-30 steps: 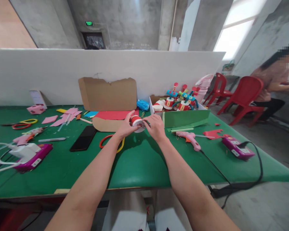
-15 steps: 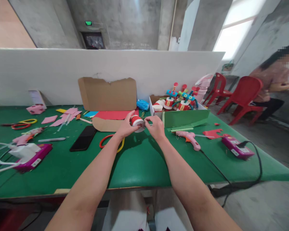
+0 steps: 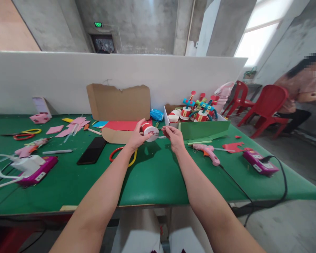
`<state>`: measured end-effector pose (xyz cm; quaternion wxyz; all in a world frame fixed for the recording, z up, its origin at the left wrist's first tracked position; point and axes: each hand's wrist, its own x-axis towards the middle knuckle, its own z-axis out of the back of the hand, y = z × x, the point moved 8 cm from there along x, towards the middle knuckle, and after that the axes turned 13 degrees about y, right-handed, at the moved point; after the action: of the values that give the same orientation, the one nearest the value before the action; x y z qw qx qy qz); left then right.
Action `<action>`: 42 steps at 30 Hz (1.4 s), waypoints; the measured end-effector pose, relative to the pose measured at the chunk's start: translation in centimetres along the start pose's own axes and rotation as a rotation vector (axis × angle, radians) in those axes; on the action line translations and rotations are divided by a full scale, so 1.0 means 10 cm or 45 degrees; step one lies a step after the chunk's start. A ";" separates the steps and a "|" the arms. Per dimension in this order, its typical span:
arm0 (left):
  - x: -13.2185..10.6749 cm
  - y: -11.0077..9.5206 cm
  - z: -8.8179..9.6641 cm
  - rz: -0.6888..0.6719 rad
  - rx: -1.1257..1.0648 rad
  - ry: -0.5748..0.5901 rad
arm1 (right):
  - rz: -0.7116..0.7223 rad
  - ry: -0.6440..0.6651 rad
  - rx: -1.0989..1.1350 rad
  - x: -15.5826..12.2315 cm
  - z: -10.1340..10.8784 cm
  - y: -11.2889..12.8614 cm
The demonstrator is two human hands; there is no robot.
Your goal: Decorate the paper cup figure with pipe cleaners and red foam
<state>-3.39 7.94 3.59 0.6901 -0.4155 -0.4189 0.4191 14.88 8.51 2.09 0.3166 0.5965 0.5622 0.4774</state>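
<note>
A small paper cup [image 3: 150, 132] with a red band and a red print on its white part lies tilted on its side in my left hand [image 3: 136, 138], thumb and fingers closed around it. From the cup's right side a short dark green folded paper strip [image 3: 159, 128] reaches to the fingertips of my right hand [image 3: 175, 138], which pinch its end. Below my left wrist lie scissors [image 3: 133, 160] with red and yellow handles. Just beyond the cup are red paper [image 3: 122, 125] and a rounded brown cardboard piece [image 3: 114, 136].
A box [image 3: 166, 117] of finished cup figures [image 3: 201, 115] stands back right, behind green card [image 3: 204, 130]. Pink glue gun [image 3: 209, 151] and power strip [image 3: 260, 163] lie right. Phone [image 3: 92, 151], another glue gun [image 3: 28, 149] and power strip [image 3: 39, 172] lie left. A person sits far right.
My right hand has drawn slightly right, away from the cup, with the green strip now stretched between. The cup has turned, so more of its printed white side shows.
</note>
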 end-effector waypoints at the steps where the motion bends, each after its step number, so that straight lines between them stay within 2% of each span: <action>1: 0.00 0.00 0.00 -0.007 -0.006 0.002 | 0.007 -0.005 -0.002 -0.01 0.00 0.01; 8: 0.02 0.04 0.02 -0.037 -0.229 -0.035 | 0.090 -0.067 -0.116 -0.05 0.02 0.12; 14: 0.01 0.11 0.02 0.028 -0.499 -0.069 | 0.038 0.033 -0.083 -0.03 -0.07 0.07; 18: 0.01 0.12 0.02 0.029 -0.558 -0.061 | 0.038 0.108 -0.253 -0.04 -0.14 0.08; 22: 0.01 0.11 0.01 0.009 -0.568 -0.054 | 0.118 0.137 -0.413 -0.06 -0.15 0.14; 27: 0.04 0.13 -0.02 0.008 -0.520 -0.009 | 0.163 0.120 -0.298 -0.04 -0.12 0.13; 42: 0.06 0.11 -0.14 -0.041 -0.334 0.150 | 0.147 0.089 -0.258 -0.08 -0.17 0.13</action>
<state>-2.14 8.52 2.23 0.6600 -0.5192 -0.4355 0.3244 13.85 7.24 3.72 0.3275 0.5758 0.4866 0.5696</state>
